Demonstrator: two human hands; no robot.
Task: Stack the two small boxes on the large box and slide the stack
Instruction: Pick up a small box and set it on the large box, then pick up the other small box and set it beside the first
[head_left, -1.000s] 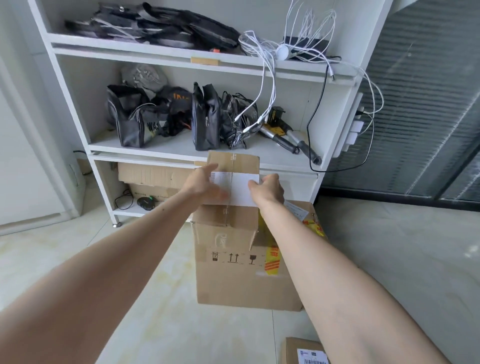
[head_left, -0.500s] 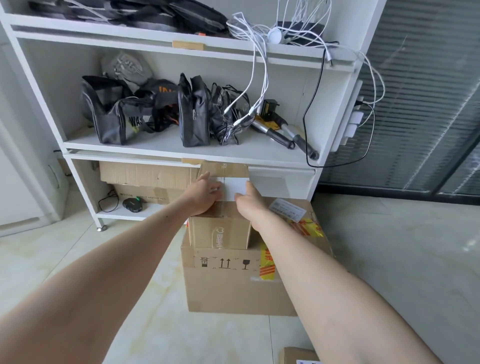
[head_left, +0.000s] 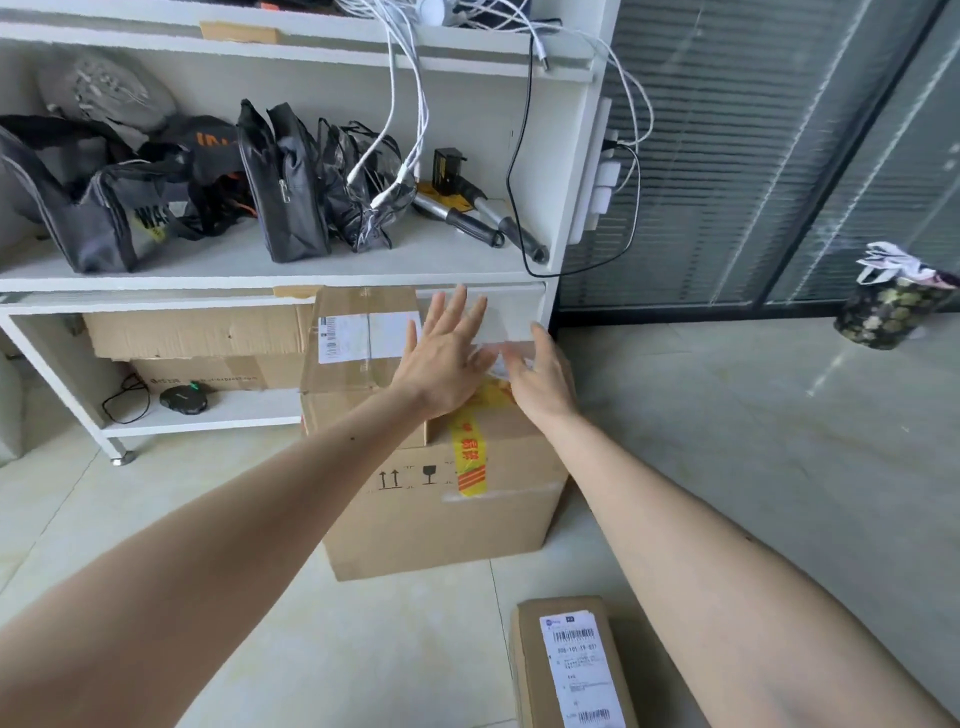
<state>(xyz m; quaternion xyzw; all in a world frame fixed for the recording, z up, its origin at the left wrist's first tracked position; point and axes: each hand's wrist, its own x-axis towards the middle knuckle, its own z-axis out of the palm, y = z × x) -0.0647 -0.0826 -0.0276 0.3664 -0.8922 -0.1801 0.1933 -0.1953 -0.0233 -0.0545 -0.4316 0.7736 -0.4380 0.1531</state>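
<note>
A large cardboard box (head_left: 441, 525) with yellow tape stands on the floor in front of the shelf. On its left half rests a small cardboard box (head_left: 358, 358) with a white label. My left hand (head_left: 447, 358) hovers with fingers spread to the right of that small box, holding nothing. My right hand (head_left: 540, 374) is also spread open over the large box's right top. A second small box (head_left: 566, 665) with a barcode label lies on the floor near the bottom edge, partly behind my right forearm.
A white shelf unit (head_left: 566, 218) stands right behind the boxes, holding black bags (head_left: 280, 182), tools and hanging cables. Flat cardboard (head_left: 197, 332) and a round black device (head_left: 183, 399) sit on its lowest shelf. A patterned bag (head_left: 888, 306) stands on the tiled floor at right.
Both hands have let go of the small box, which now rests on the large box, and have moved to the right with fingers spread. The camera has tilted down.
</note>
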